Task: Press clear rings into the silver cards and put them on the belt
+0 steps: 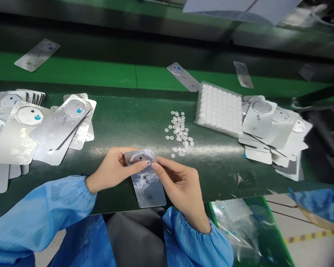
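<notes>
Well, from where I stand, the panel [151,191] lies on the green bench [122,118], right in front of the worker, its ringed end between both hands. The left hand [110,170] grasps the upper left edge, its thumb [135,169] laid across the ring [134,160]. The right hand [183,181] pinches the upper right edge; whether a small piece sits between its fingertips, I can't tell.

To do this well, I'd steady the panel with the left, keep thumb pressure light and even, and touch mostly the rim, since that shine looks quick to smudge.

The panel is thin, metallic-looking and round-cornered, mirror-bright, with dark lettering below the ring. Just beyond the right hand, the discs [179,129] are tiny, round and translucent, loosely scattered. Past them, a clear-walled tray [196,111] holds tight rows of white, knobbly pieces [219,105]. Similar glossy panels overlap in the left pile [59,128] and right pile [260,124].
</notes>
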Tool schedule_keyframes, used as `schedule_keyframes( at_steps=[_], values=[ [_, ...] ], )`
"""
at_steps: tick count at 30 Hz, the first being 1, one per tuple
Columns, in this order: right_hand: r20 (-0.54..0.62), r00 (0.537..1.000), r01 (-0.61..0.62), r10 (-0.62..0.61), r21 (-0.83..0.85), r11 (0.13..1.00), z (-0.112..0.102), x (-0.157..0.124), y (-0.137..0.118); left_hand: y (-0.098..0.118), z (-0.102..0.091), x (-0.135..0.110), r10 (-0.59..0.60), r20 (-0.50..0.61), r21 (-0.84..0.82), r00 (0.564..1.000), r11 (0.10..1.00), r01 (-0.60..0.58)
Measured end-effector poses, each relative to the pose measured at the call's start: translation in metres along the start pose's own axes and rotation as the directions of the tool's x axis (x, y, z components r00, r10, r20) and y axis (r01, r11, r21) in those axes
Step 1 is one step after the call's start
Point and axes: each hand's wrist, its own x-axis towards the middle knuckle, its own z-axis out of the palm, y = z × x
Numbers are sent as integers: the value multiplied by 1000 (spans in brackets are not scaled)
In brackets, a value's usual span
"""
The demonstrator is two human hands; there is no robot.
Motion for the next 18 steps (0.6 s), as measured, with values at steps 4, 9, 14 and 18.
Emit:
schedule_keyframes(
  at_steps=[4, 9, 14, 18],
  values=[
    [23, 1000, -11, 11, 1, 1000, 1, 0, -1, -1, 0, -1, -9, -5, 6, 1000, 1000, 9],
    [-37, 999, 26, -28, -36, 999, 10, 4, 2, -3, 3, -1, -5, -23, 12, 1000, 1000, 6],
    [48, 999, 26, -22, -84, 996, 0, 7, 13, -3, 2, -3, 16, -111, 80, 994, 997, -7],
    [59, 996, -62, 63, -13, 998, -15, 2, 44, 14, -23, 29, 71, -314, 72, 947, 996, -51]
  ],
)
